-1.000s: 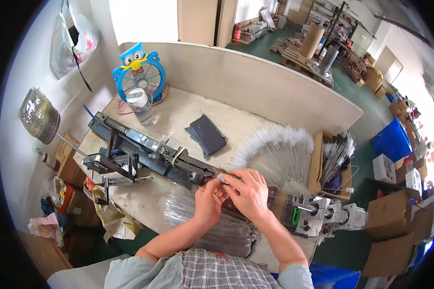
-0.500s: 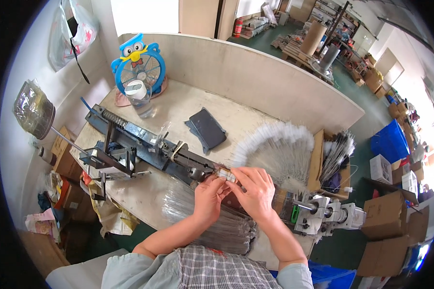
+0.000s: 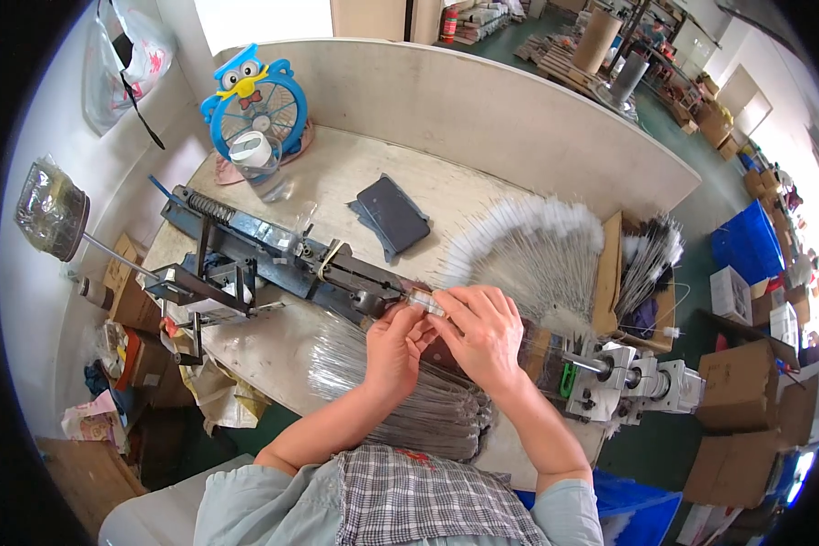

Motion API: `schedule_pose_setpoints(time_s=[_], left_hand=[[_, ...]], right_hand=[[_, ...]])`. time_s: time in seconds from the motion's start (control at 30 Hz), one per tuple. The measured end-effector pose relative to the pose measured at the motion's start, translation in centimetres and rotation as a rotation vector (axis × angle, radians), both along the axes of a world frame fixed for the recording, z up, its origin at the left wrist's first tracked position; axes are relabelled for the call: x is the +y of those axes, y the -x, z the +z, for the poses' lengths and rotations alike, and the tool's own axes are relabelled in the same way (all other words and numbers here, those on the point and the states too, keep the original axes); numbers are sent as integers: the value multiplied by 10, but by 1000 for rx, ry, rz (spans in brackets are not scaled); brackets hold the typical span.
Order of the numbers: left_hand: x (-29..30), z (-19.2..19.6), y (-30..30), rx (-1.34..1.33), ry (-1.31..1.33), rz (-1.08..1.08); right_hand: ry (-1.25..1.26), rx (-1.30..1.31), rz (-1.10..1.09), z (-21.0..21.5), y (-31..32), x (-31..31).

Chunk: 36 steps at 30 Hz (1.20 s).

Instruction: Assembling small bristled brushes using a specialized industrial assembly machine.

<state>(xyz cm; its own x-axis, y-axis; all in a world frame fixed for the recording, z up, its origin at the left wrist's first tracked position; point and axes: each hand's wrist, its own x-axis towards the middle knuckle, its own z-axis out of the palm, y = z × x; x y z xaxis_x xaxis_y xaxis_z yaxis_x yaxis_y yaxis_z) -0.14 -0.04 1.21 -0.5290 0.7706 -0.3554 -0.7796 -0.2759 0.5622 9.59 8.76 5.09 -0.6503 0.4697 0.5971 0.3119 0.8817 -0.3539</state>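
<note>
At the right end of a long dark metal fixture (image 3: 350,273), my two hands meet. My right hand (image 3: 482,335) is closed, with its thumb and fingertips on a small pale, shiny rectangular piece (image 3: 425,301). Just to its left, my left hand (image 3: 392,353) is pinched closed against the piece's lower side; whatever lies in its fingertips is too small to make out. A dark round knob (image 3: 367,303) stands beside the left fingertips. Under my forearms lies a thick bundle of thin metal wires (image 3: 428,409).
White-tipped thin wire brushes (image 3: 528,246) fan out beyond my right hand, beside a cardboard box (image 3: 611,273) of more. A clamp-like metal machine (image 3: 632,382) stands at the right. Farther back are a dark phone-like slab (image 3: 391,217), a clear jug (image 3: 262,164) and a blue fan (image 3: 257,114).
The view has shifted slightly, so the bench sits a little higher in it. Both hands stay together at the small piece, with only slight finger movement.
</note>
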Motion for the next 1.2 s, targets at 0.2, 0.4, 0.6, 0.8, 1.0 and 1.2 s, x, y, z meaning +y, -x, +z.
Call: schedule_pose_setpoints(time_s=[0.2, 0.4, 0.6, 0.8, 1.0, 1.2], left_hand=[[1, 3, -1, 51, 35, -3], [1, -2, 1, 81, 17, -24], [-5, 5, 4, -70, -12, -39], [-13, 5, 1, 31, 20, -102], [-14, 6, 1, 160, 105, -212], [-57, -12, 40, 299, 215, -336]], right_hand=[[-31, 18, 34, -4, 1, 0], [-6, -12, 30, 5, 0, 0], [-41, -281, -51, 14, -19, -1], [-5, -253, -19, 9, -26, -9], [73, -117, -11, 22, -33, -5], [337, -190, 67, 2, -71, -21]])
